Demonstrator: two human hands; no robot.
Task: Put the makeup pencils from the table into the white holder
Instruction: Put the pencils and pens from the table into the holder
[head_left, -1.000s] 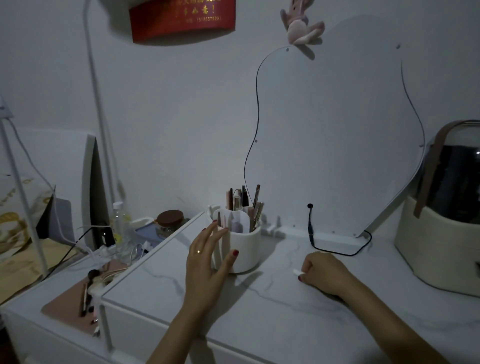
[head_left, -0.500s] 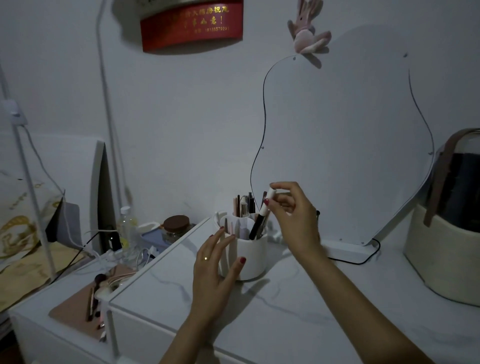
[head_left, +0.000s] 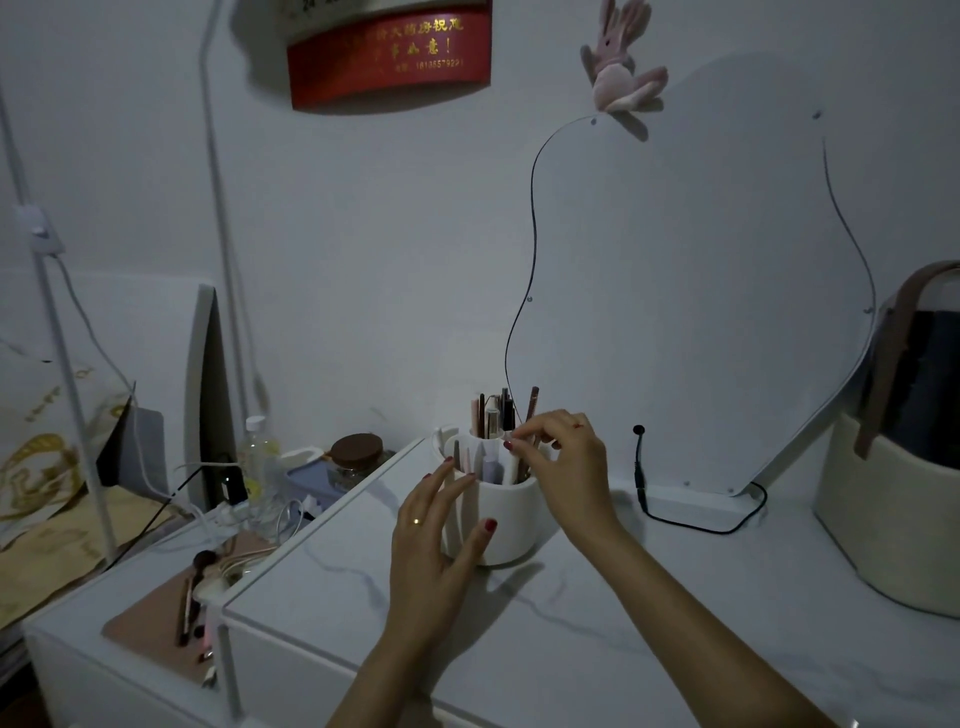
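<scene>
Head view, left hand: my left hand (head_left: 431, 540) rests against the near side of the white holder (head_left: 501, 514), fingers straight along its wall and thumb on its front, bracing it on the table (head_left: 597, 623).
Head view, right hand: my right hand (head_left: 566, 457) hovers at the holder's rim, thumb and forefinger pinching the top of a pale pencil (head_left: 511, 465) whose lower end is already inside the cup.
Head view, pencils: other makeup pencils (head_left: 498, 415) stand upright just behind my right fingertips.
Step in hand: I judge this the seating of one pencil in its slot.
Next move: it calls for letting go cleanly, lifting the right hand straight up clear of the upright tips.
</scene>
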